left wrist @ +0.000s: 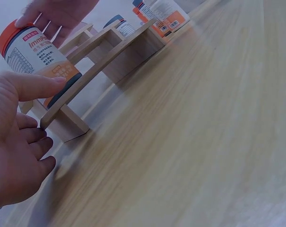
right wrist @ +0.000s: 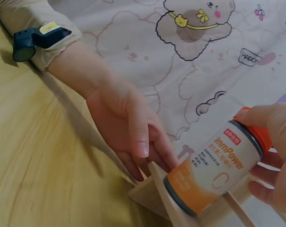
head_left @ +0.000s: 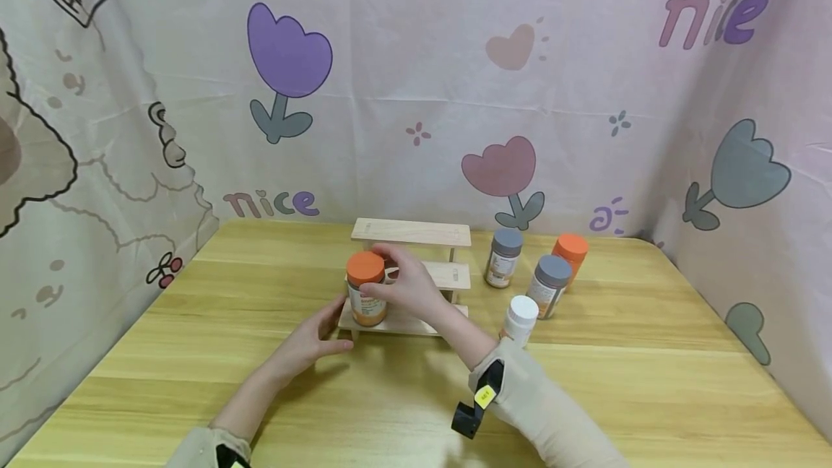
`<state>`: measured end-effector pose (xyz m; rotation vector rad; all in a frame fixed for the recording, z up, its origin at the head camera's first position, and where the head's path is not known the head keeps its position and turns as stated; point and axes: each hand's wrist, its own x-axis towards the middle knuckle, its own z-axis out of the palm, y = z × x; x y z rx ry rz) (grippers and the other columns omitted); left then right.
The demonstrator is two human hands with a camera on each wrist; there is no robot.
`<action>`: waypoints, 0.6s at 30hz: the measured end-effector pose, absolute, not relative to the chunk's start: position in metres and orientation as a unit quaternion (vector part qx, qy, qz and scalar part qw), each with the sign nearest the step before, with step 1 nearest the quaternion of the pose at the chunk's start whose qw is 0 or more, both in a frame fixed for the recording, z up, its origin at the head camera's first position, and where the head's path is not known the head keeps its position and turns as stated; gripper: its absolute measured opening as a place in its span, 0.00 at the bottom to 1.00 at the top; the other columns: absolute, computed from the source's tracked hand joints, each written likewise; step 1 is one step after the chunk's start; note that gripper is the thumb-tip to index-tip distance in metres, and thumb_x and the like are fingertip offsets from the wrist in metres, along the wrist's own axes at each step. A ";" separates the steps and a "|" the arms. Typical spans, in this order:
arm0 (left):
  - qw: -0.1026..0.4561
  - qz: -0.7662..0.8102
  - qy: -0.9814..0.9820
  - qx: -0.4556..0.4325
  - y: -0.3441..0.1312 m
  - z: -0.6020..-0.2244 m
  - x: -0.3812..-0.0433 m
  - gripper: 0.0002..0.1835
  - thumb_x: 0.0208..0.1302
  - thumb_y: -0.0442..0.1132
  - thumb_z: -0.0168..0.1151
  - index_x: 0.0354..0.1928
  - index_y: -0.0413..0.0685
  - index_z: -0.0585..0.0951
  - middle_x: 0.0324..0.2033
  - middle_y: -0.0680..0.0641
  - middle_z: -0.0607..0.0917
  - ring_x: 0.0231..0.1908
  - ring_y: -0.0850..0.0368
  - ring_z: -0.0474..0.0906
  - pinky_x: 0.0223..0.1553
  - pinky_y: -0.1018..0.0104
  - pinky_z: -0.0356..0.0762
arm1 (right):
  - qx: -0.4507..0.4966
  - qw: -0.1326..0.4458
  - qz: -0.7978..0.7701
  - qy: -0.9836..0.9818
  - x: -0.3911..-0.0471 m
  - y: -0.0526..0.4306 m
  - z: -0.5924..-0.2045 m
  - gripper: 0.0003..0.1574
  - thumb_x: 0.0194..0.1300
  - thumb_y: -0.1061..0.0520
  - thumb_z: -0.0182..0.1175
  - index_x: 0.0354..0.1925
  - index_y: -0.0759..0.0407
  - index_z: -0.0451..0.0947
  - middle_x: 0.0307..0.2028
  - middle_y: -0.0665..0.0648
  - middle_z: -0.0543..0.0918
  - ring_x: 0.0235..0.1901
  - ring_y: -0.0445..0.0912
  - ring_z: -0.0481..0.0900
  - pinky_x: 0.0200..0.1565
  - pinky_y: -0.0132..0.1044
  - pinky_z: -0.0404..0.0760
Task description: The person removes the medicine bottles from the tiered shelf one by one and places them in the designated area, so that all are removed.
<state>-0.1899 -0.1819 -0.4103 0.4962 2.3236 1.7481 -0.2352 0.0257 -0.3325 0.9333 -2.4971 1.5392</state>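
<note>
A supplement bottle (head_left: 367, 303) with an orange cap stands on the left end of the lowest step of a wooden three-step rack (head_left: 412, 232). My right hand (head_left: 411, 286) holds it from the right; in the right wrist view, the thumb lies at the cap of the bottle (right wrist: 217, 165) and the fingers are on its far side. Beside the rack's left end is my left hand (head_left: 310, 344), fingers loosely bent. The left wrist view has this left hand's thumb (left wrist: 41, 87) extended in front of the bottle's lower part, with the fingertips by the board's end.
Right of the rack stand two grey-capped bottles (head_left: 503, 258) (head_left: 548, 287), an orange-capped bottle (head_left: 572, 255) partly hidden behind one of them, and a white-capped bottle (head_left: 521, 319) nearer the front. A printed cloth (head_left: 403, 78) hangs behind the wooden table (head_left: 162, 352).
</note>
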 end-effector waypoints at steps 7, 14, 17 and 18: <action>0.098 0.587 0.787 0.163 -0.184 -0.411 -0.189 0.47 0.58 0.37 0.63 0.70 0.32 0.44 0.69 0.33 0.46 0.67 0.37 0.42 0.66 0.47 0.40 | 0.324 0.087 0.452 -0.827 -0.233 0.028 -0.333 0.37 0.52 0.57 0.70 0.59 0.64 0.69 0.51 0.57 0.78 0.43 0.47 0.77 0.44 0.36 0.79; 0.098 0.587 0.788 0.155 -0.184 -0.412 -0.190 0.47 0.57 0.36 0.64 0.70 0.32 0.44 0.69 0.33 0.46 0.67 0.36 0.43 0.66 0.47 0.40 | 0.345 0.112 0.441 -0.821 -0.228 0.041 -0.327 0.37 0.50 0.60 0.70 0.58 0.65 0.69 0.49 0.58 0.78 0.43 0.47 0.78 0.45 0.36 0.80; 0.101 0.588 0.787 0.158 -0.184 -0.412 -0.190 0.47 0.58 0.36 0.63 0.70 0.32 0.44 0.69 0.34 0.45 0.67 0.36 0.42 0.67 0.48 0.40 | 0.347 0.111 0.444 -0.818 -0.226 0.050 -0.320 0.37 0.50 0.62 0.69 0.58 0.66 0.69 0.48 0.57 0.77 0.43 0.47 0.77 0.46 0.39 0.79; 0.103 0.589 0.786 0.158 -0.184 -0.412 -0.190 0.47 0.58 0.36 0.63 0.70 0.32 0.43 0.70 0.34 0.45 0.68 0.37 0.42 0.67 0.48 0.40 | 0.345 0.109 0.447 -0.818 -0.225 0.053 -0.318 0.37 0.50 0.62 0.69 0.58 0.65 0.69 0.48 0.57 0.77 0.44 0.47 0.76 0.46 0.39 0.79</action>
